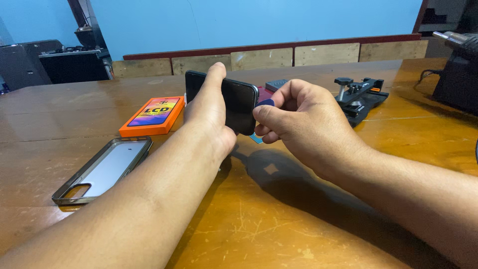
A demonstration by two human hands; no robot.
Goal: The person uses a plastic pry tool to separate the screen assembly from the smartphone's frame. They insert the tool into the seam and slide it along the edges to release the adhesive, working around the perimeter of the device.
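My left hand (211,107) grips the dark phone (239,104) upright to expose its three-o'clock edge, where my right hand (294,117) pinches what looks like a blue pick (267,102).

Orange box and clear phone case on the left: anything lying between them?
Nothing: in the head view, only bare wooden table shows between the orange box and the clear phone case. They lie apart, the case nearer the camera.

Black phone (239,102), orange box (152,116)
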